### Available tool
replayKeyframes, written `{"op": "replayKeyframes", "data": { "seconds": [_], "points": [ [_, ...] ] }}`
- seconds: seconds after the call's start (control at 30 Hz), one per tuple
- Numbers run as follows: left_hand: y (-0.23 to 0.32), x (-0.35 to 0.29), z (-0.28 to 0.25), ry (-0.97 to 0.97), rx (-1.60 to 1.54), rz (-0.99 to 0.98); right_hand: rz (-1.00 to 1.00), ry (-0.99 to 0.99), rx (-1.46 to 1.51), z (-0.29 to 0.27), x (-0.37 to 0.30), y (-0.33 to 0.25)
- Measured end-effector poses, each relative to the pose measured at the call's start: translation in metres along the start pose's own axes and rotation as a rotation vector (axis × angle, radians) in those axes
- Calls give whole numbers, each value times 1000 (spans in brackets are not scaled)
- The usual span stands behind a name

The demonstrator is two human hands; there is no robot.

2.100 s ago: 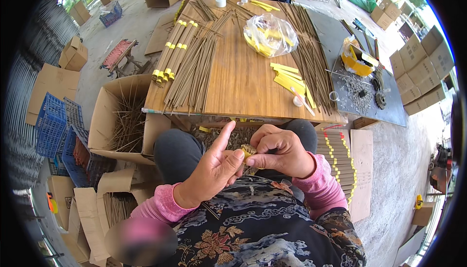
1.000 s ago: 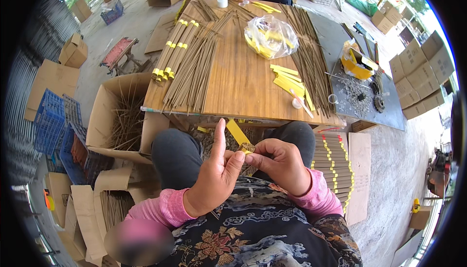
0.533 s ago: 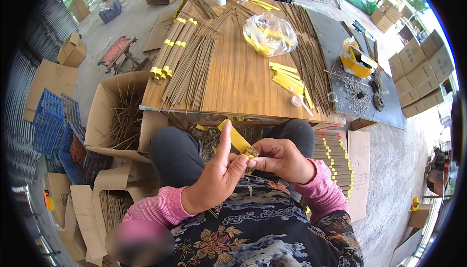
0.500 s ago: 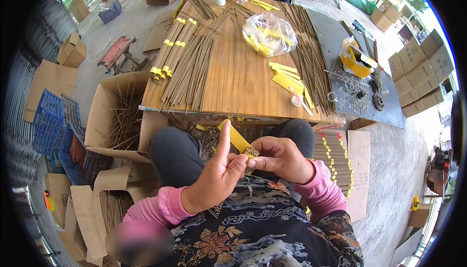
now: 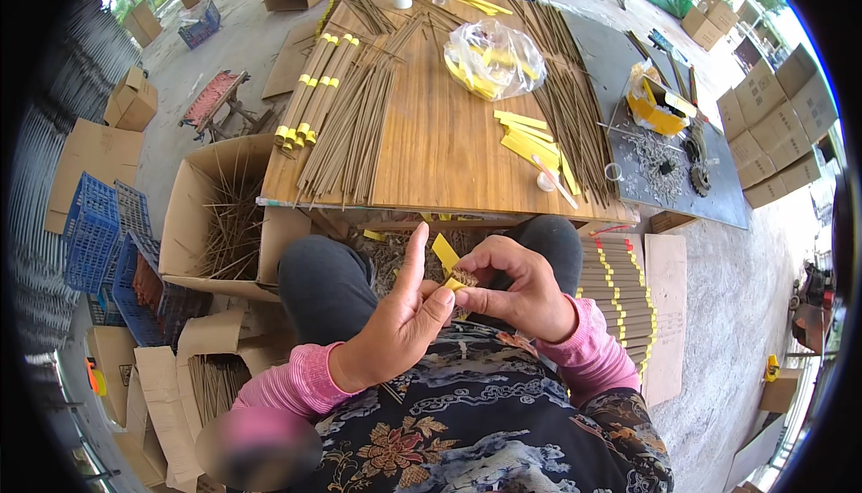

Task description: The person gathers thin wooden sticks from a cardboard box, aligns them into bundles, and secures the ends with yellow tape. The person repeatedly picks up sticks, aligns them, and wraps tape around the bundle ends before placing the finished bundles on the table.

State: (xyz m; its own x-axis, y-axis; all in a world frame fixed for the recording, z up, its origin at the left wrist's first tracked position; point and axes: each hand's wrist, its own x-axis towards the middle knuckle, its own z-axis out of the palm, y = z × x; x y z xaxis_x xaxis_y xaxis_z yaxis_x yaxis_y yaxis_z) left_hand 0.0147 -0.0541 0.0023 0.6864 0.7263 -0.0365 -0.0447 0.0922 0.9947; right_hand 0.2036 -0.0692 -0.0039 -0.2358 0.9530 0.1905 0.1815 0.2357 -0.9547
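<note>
Held at the lower centre of the frame, beyond the near edge of the table (image 5: pixel 426 156): a brown stick bundle (image 5: pixel 465 277), only its end visible. Gripped between thumb and partly hidden fingers of the left hand (image 5: pixel 391 322), index finger stretched upward; pinched at the same end by nearly closed thumb and bent fingers of the right hand (image 5: pixel 525 291). Jutting up between both hands, a yellow strip (image 5: pixel 444 253), with less of it loose than half a second ago. Probably wound further round the bundle, so wrapping likely further along; tightness impossible to tell. Lying at upper left, banded bundles (image 5: pixel 305 93) beside loose sticks (image 5: pixel 350 138).
</note>
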Motion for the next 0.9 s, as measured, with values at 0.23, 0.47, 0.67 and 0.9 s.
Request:
{"op": "replayKeyframes", "data": {
  "seconds": [0.23, 0.47, 0.67, 0.9],
  "points": [
    [-1, 1, 1, 49, 18, 40, 90, 65, 104, 7, -1, 2],
    [1, 2, -2, 75, 13, 12, 36, 135, 11, 12, -4, 1],
    [1, 3, -3, 67, 27, 0, -37, 152, 7, 11, -4, 2],
    [4, 4, 0, 114, 48, -12, 198, 182, 285, 16, -3, 3]
  ]
}}
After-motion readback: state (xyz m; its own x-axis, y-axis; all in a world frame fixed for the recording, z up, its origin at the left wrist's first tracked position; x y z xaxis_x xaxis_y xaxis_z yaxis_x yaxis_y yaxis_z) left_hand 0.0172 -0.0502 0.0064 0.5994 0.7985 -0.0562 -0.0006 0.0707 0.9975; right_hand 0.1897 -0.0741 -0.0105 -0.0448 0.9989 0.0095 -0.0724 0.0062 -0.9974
